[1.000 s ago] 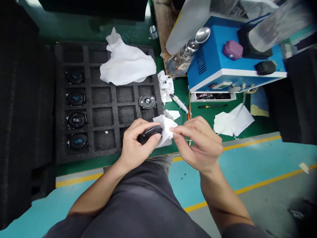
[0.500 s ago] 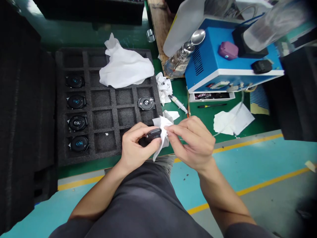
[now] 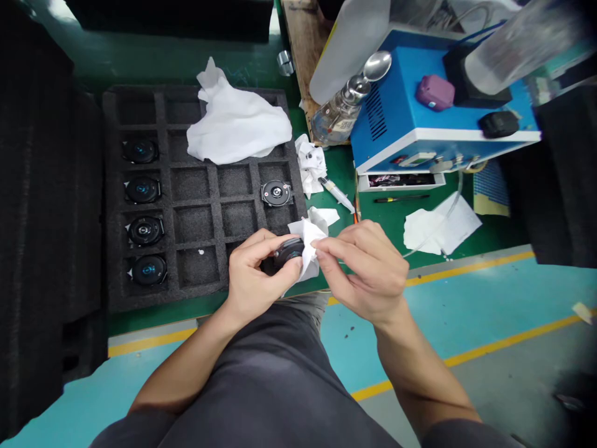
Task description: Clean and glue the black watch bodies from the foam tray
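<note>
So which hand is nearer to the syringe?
Right. The right hand is just below the syringe in the picture; the left hand is farther off, to its lower left.

It's an electronics workshop, factory-style, and look at the evidence: smartwatch bodies [image 3: 148, 271] nestled in a gridded black foam tray [image 3: 217, 218], a green workbench [image 3: 382, 233], a syringe [image 3: 338, 195] lying ready to hand, a blue bench machine [image 3: 405, 81] bearing a small display, and, down below, yellow lines [image 3: 471, 268] striping a painted floor [image 3: 448, 317]!
</note>
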{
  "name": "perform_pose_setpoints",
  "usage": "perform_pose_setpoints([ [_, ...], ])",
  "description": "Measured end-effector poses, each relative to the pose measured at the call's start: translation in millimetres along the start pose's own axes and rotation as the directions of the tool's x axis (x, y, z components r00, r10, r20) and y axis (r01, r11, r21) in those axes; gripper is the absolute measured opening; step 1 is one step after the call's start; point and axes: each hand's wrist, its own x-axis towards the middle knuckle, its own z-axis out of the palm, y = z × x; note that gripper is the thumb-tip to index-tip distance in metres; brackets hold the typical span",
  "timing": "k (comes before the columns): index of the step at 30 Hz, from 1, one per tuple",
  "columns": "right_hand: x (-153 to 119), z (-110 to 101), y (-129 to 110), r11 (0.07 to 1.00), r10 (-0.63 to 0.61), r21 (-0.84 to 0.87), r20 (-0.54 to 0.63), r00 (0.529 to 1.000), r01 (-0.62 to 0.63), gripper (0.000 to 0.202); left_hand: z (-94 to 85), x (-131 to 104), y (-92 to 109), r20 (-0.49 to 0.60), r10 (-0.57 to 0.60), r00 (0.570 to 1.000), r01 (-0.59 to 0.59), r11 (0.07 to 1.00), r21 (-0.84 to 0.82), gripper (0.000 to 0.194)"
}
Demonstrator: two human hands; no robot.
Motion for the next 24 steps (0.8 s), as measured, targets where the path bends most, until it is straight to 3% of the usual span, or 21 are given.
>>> perform_pose_setpoints([
  [5, 0.9, -4.1, 4.8, 0.994, -0.058, -0.086, 0.043, 0.997, 0.061, 0.015, 0.4, -1.1, 0.3, 0.009, 0.058, 0.998, -0.058, 0.996, 0.06, 0.026],
  [10, -0.7, -10.0, 6.2, 0.999, -0.016, -0.042, 0.001, 1.0, 0.016, 0.016, 0.0, -0.2, -0.3, 0.008, 0.011, 1.0, -0.011, 1.0, 0.029, 0.026],
  [18, -2.0, -1.2, 3.9, 0.998, -0.035, -0.059, 0.02, 0.999, 0.036, 0.014, 1.1, -0.5, 0.8, 0.009, 0.081, 0.997, -0.081, 0.994, 0.072, 0.028],
  [24, -4.5, -3.6, 3.6, 1.0, 0.024, 0.006, -0.026, 0.999, -0.023, 0.013, 0.9, -1.4, -1.3, -0.003, 0.045, 0.999, -0.044, 0.998, 0.052, 0.028],
])
